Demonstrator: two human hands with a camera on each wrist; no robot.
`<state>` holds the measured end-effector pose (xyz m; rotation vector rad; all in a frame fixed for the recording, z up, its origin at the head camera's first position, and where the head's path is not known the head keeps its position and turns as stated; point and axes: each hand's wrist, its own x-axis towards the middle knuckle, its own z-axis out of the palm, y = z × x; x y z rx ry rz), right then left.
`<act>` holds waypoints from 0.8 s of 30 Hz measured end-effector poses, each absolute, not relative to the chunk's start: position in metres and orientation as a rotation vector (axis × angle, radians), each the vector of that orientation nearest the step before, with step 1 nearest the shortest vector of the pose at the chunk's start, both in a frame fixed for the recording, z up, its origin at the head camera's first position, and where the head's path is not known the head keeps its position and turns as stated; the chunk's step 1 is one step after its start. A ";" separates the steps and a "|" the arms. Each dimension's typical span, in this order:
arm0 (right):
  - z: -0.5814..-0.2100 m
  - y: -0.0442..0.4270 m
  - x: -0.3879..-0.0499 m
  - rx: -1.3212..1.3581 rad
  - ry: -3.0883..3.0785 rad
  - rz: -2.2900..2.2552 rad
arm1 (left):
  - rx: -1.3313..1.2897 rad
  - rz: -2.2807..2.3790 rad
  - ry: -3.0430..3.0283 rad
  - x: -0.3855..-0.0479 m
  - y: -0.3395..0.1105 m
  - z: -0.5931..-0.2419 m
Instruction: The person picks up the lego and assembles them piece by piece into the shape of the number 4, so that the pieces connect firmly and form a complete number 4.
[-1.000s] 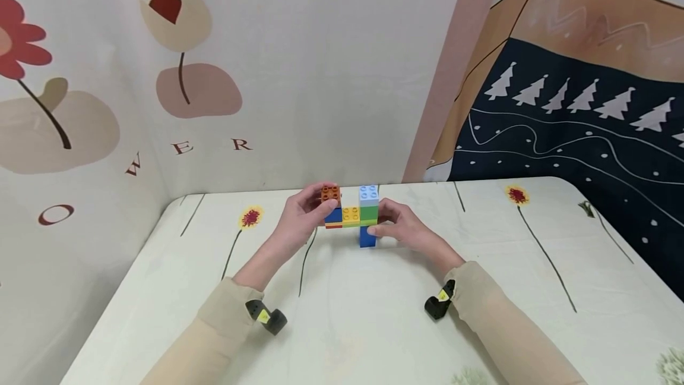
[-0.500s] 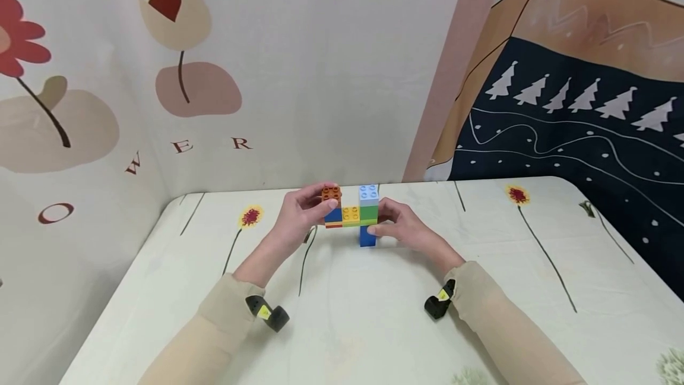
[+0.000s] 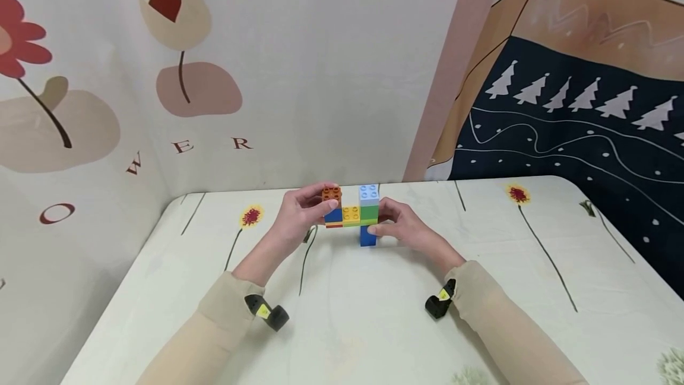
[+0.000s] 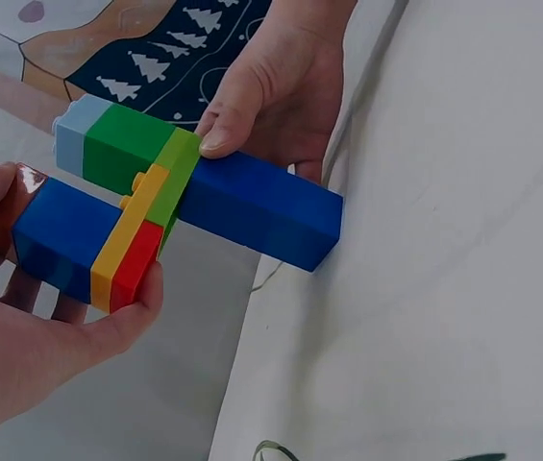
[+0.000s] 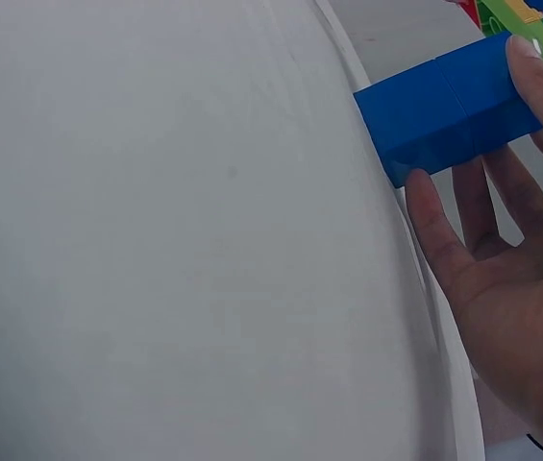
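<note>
Both hands hold one structure of joined toy building bricks above the back of the table. Its right stack has a light blue brick (image 3: 369, 195) over a green one (image 3: 369, 212), a lime plate (image 4: 177, 173) and a blue brick column (image 3: 367, 236) below. A yellow piece (image 3: 351, 214) bridges to the left stack, where a brown brick (image 3: 331, 193) tops a blue one (image 3: 333, 216), with a red piece (image 4: 136, 264) underneath. My left hand (image 3: 299, 215) grips the left stack. My right hand (image 3: 403, 227) pinches the lower blue column between thumb and fingers.
A white flower-printed cloth covers the table (image 3: 352, 314). Behind its back edge hangs a pale printed curtain (image 3: 320, 76), with a dark tree-patterned cloth (image 3: 566, 117) to the right. Each wrist wears a small black camera, one on the left (image 3: 267, 312), one on the right (image 3: 439, 300).
Almost nothing differs. The left wrist and forearm have shifted very slightly; both hands keep the same hold, and the bricks stay in place.
</note>
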<state>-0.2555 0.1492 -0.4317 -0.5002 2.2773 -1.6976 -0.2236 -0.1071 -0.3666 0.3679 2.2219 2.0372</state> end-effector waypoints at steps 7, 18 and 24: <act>-0.431 0.149 -0.255 -0.498 2.275 -1.704 | 0.351 1.975 2.221 -0.224 -0.109 -0.369; -0.430 0.150 -0.257 -0.536 2.280 -1.691 | 0.435 1.772 2.386 -0.222 -0.127 -0.383; -0.431 0.150 -0.257 -0.516 2.276 -1.690 | 0.386 1.784 2.386 -0.220 -0.128 -0.396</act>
